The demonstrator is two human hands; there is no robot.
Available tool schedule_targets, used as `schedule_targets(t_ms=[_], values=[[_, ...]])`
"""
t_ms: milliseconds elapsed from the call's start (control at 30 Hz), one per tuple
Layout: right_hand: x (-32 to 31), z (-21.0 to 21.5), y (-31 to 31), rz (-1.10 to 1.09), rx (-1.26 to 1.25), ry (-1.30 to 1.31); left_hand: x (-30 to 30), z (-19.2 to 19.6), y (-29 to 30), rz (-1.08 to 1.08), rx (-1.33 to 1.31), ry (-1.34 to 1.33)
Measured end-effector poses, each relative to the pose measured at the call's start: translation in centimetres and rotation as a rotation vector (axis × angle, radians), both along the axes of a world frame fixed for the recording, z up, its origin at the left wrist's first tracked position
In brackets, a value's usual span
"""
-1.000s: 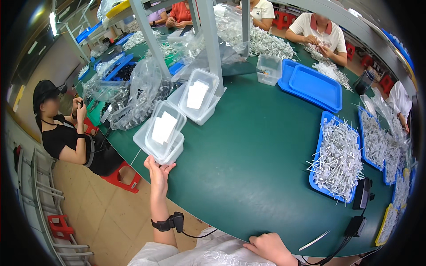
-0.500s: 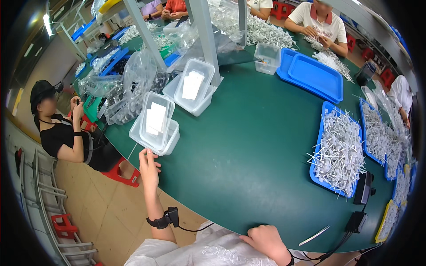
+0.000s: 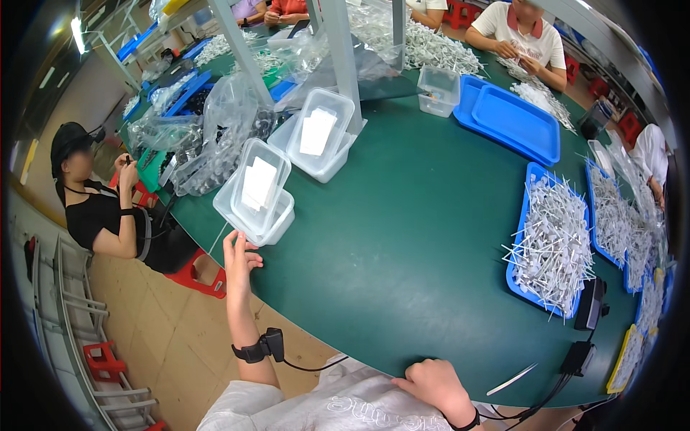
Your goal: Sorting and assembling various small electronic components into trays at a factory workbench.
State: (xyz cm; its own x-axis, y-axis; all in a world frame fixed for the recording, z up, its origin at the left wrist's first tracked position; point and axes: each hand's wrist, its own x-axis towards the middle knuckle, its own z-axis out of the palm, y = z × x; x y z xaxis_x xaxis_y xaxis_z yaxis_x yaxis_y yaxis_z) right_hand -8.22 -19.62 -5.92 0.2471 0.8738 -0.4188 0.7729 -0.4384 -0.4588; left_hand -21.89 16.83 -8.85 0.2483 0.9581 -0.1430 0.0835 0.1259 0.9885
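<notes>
My left hand (image 3: pixel 241 260) is at the table's left edge, fingers apart, holding nothing. Its fingertips reach the near corner of a clear plastic box (image 3: pixel 276 228); whether they press on it I cannot tell. A clear lid (image 3: pixel 241 199) with white paper slips lies tilted on that box. Just beyond stands a second clear box (image 3: pixel 332 169), also with a tilted lid (image 3: pixel 345 118) and white slips. My right hand (image 3: pixel 433 384) rests at the table's near edge with its fingers curled in, and no object shows in it. White tweezers (image 3: pixel 512 379) lie to its right.
A blue tray (image 3: pixel 511 276) heaped with white stemmed parts stands at right, more filled trays beyond. Shallow blue trays (image 3: pixel 517 126) and a clear tub (image 3: pixel 438 91) sit farther back. Grey posts (image 3: pixel 343 65) rise from the green table (image 3: pixel 402 251). Other people work around it.
My left hand has moved slightly farther forward along the near box, and that box's lid appears to have shifted a little away from me. My right hand stays in place. The whole view has shifted slightly.
</notes>
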Motion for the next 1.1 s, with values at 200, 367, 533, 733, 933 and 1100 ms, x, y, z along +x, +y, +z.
schedule_targets(t_ms=[200,367,533,733,933,1100], values=[[0.0,0.3,0.0,-0.032,-0.007,0.025,1.4,-0.1,0.2,0.043,0.046,-0.252],[0.0,0.2,-0.2,-0.041,0.008,0.029,2.1,1.5,-1.5,0.006,0.116,-0.242],[-0.2,-0.7,-0.6,-0.024,0.026,0.013,2.9,2.4,-3.2,0.009,0.136,-0.308],[-0.3,-0.7,-0.7,-0.023,0.027,-0.003,2.3,2.2,-3.3,0.060,0.177,-0.301],[-0.5,-0.5,-0.6,-0.023,0.021,-0.013,1.5,1.5,-3.2,0.042,0.169,-0.267],[-0.5,-0.3,-0.6,-0.021,0.021,-0.013,1.5,1.4,-3.5,0.045,0.171,-0.263]])
